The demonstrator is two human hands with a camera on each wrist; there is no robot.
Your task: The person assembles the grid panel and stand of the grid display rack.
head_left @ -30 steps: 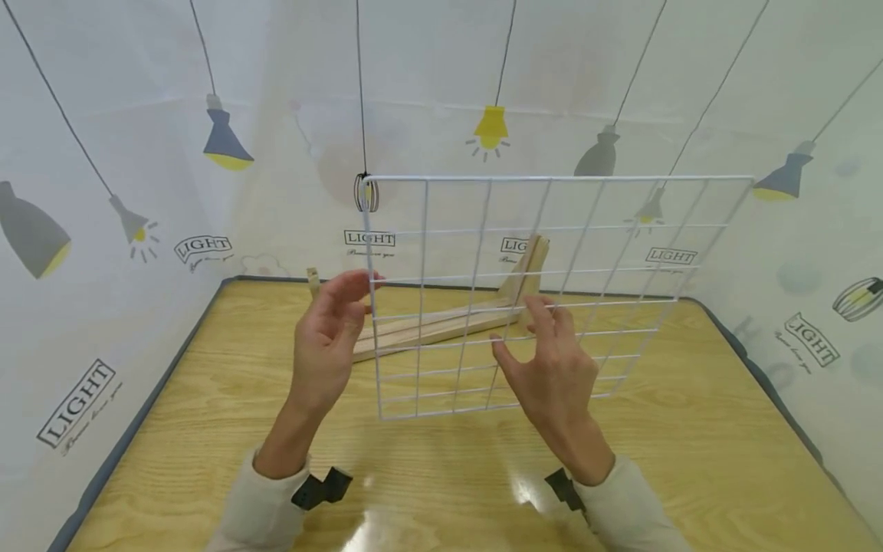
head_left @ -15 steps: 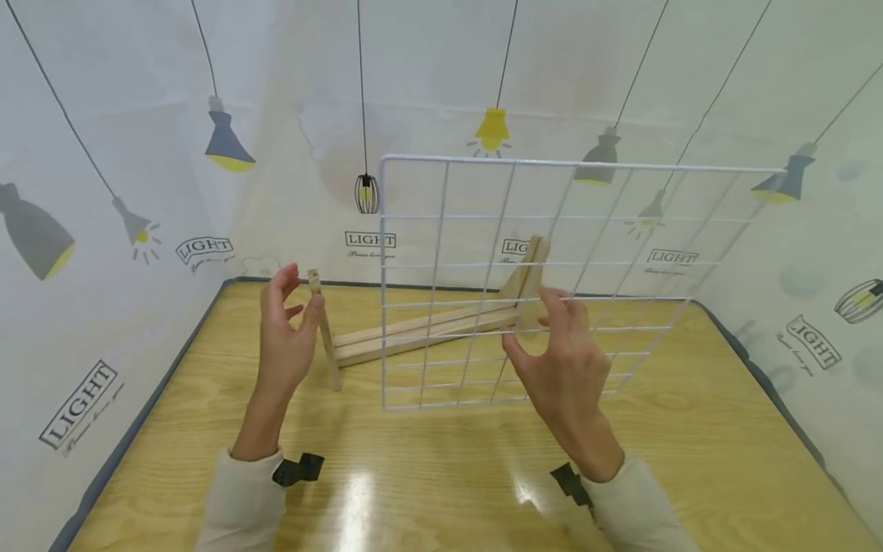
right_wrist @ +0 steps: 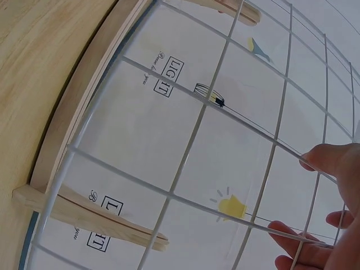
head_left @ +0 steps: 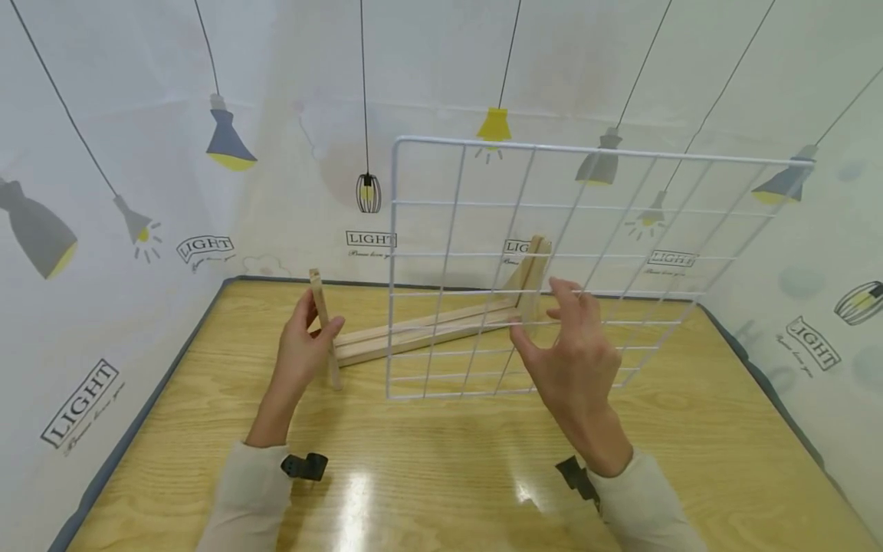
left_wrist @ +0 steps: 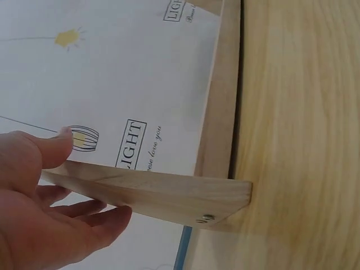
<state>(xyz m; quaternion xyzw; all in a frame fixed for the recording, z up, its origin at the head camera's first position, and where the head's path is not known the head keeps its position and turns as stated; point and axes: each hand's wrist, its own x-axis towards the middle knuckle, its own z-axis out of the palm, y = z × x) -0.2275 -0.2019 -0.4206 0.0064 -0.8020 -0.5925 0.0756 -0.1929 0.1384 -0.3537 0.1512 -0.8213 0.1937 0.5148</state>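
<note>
A pale wooden stand rests on the table, with a grooved crossbar [head_left: 366, 345] between a left upright [head_left: 318, 285] and a right upright [head_left: 536, 257]. My left hand [head_left: 298, 349] holds the left upright, thumb on one face and fingers behind it. In the left wrist view, two screw heads [left_wrist: 207, 217] show low on that upright's outer face. With thumb and fingers my right hand [head_left: 578, 356] pinches the wires of a white wire grid panel [head_left: 393, 230]. The panel is raised in front of the stand, its lower edge overlapping the crossbar in the head view.
A wood-grain table [head_left: 428, 475] carries the stand. Behind and at both sides rise white sheets [head_left: 290, 207] printed with hanging lamps and LIGHT lettering. A dark edging [head_left: 172, 360] runs where the sheets meet the table.
My left hand has let go of the grid's left edge, moved left and taken hold of the left upright. The right hand has shifted the grid rightward and slightly up.
</note>
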